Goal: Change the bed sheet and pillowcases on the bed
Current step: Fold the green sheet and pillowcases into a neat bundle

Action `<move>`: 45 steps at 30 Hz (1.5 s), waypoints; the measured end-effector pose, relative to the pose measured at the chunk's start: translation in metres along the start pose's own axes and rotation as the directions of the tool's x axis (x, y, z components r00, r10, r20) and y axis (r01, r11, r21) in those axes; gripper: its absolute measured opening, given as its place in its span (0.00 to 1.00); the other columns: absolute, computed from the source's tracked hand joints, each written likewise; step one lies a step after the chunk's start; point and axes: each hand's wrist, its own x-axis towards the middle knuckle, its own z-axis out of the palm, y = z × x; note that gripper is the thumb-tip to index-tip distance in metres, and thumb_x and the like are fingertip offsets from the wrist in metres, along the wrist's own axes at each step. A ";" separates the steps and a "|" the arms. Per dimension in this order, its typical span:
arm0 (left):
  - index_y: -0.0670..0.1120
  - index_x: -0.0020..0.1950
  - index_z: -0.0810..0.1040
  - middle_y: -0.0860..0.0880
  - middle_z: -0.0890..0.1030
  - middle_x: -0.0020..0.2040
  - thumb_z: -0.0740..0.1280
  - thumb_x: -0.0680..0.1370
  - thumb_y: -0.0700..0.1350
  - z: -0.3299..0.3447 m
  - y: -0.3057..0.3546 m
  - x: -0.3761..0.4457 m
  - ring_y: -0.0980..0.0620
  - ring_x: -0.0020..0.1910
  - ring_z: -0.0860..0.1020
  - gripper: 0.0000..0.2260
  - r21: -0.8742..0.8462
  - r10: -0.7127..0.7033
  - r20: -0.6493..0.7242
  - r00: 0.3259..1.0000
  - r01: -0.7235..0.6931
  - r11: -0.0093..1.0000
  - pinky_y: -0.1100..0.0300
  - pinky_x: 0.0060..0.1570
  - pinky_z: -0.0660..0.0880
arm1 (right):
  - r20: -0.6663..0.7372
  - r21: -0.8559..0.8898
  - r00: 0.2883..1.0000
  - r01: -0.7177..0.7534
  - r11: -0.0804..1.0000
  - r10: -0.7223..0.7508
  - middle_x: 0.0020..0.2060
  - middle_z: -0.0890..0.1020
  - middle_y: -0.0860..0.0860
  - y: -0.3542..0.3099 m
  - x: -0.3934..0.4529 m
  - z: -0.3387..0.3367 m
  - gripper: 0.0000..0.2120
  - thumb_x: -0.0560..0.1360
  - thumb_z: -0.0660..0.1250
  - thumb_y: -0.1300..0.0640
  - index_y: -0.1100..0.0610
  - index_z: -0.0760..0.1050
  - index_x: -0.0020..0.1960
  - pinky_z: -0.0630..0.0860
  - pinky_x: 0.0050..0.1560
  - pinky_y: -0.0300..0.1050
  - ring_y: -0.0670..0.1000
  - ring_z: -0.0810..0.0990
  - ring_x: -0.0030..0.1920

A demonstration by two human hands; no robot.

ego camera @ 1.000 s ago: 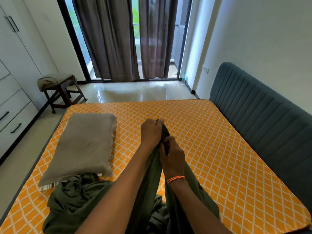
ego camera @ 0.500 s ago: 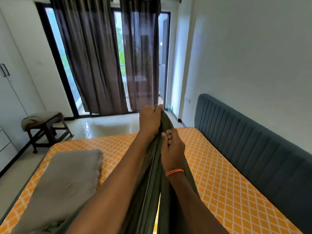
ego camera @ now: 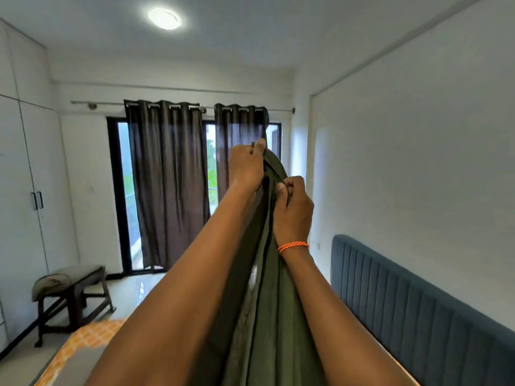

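Both hands have risen since a second ago, lifting the green sheet (ego camera: 267, 288) high above the bed.

The left hand (ego camera: 245, 165) grips the sheet's top edge, fingers curled tight round it; the right hand (ego camera: 292, 207) pinches a fold just below. The cloth hangs down between the arms. Only a corner of the orange-patterned mattress (ego camera: 83, 338) shows, beside the blue headboard (ego camera: 418, 307). Brown curtains (ego camera: 167, 176) cover the window; a stool (ego camera: 72, 296) carrying a bundle stands by the white wardrobe (ego camera: 22, 176).
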 end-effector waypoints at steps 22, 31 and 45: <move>0.42 0.33 0.72 0.40 0.74 0.33 0.64 0.85 0.52 0.022 -0.054 -0.003 0.42 0.32 0.76 0.23 0.236 0.005 0.068 0.998 -0.021 0.972 0.36 0.43 0.81 | 0.113 -0.498 0.982 -0.074 0.864 0.149 0.50 0.83 0.49 0.048 -0.064 -0.006 0.16 0.79 0.68 0.40 0.51 0.81 0.56 0.85 0.52 0.51 0.50 0.84 0.45; 0.41 0.35 0.75 0.36 0.82 0.38 0.66 0.84 0.54 0.021 -0.080 0.004 0.35 0.39 0.84 0.22 0.219 -0.072 0.028 0.997 0.064 0.974 0.39 0.44 0.84 | 0.042 -0.399 0.960 -0.237 0.886 0.275 0.53 0.86 0.54 0.075 -0.108 -0.001 0.16 0.84 0.62 0.47 0.56 0.81 0.60 0.82 0.57 0.54 0.55 0.86 0.51; 0.41 0.35 0.70 0.46 0.71 0.31 0.62 0.86 0.53 0.020 -0.139 -0.031 0.50 0.28 0.68 0.23 0.411 -0.110 -0.070 0.991 0.129 0.903 0.56 0.29 0.64 | 0.120 -0.351 0.723 -0.610 0.710 0.680 0.31 0.80 0.48 0.143 -0.160 -0.048 0.12 0.80 0.71 0.52 0.57 0.85 0.41 0.75 0.37 0.38 0.46 0.78 0.33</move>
